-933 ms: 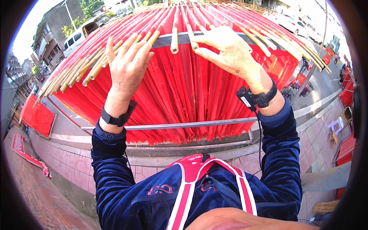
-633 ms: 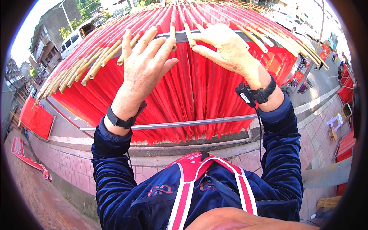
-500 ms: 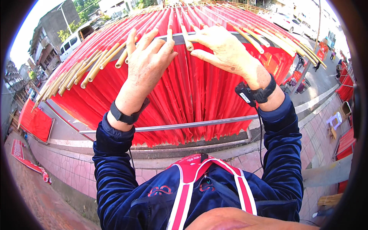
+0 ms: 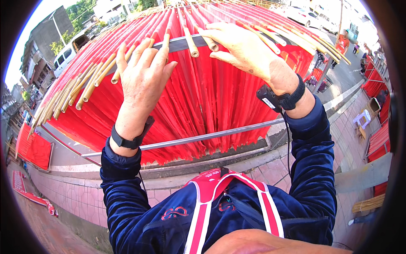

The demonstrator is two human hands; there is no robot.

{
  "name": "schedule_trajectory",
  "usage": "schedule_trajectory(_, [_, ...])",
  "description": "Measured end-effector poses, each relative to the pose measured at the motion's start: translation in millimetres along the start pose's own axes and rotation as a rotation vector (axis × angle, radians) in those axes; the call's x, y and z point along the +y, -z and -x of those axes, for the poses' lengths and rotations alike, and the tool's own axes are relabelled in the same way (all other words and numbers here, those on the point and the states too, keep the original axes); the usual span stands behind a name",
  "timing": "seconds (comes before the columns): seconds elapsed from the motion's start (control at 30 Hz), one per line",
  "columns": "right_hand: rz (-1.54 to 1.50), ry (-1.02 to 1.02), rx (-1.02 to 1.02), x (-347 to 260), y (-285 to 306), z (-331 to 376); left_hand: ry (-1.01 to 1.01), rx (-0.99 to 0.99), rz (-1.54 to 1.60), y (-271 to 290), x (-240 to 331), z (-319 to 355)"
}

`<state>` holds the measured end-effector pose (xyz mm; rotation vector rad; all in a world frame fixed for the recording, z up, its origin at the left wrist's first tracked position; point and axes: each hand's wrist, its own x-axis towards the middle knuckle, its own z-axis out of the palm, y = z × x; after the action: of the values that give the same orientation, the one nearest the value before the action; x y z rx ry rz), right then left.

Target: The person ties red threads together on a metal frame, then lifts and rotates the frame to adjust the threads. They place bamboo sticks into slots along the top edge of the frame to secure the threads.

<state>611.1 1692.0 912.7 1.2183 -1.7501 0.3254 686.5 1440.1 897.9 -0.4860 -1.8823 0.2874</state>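
Note:
Long bamboo poles (image 4: 191, 44) lie side by side, their near ends jutting over a metal rail (image 4: 182, 43). Red fabric-like strips (image 4: 198, 101) hang from them in dense folds. My left hand (image 4: 144, 76) lies over pole ends left of the middle, fingers stretched and a little apart, fingertips touching the poles. To its right, my right hand (image 4: 243, 48) is spread, its index finger over one pole and the thumb just below that pole's end. Between the hands, one pole end shows uncovered. Neither hand is wrapped round a pole.
A lower metal bar (image 4: 207, 137) crosses in front of the hanging red strips. Pink paving (image 4: 89, 199) lies below. More red material hangs on a rack (image 4: 34, 146) at the left. At the right are a small white stool (image 4: 362, 119) and a person in red (image 4: 342, 43); vehicles stand behind.
My left hand has moved left along the pole ends, widening the space between my hands. The right hand has shifted slightly up and left, its fingers over a pole.

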Motion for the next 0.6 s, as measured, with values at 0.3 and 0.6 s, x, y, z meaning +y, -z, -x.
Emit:
schedule_trajectory(0.3, [0.1,-0.265,-0.302,12.3,13.5,17.1,-0.079,0.065,0.324,-18.9,37.5,-25.0])
schedule_trajectory(0.6, [-0.022,-0.195,0.041,31.2,-15.1,33.2,-0.021,-0.116,0.362,-29.8,43.1,-39.4])
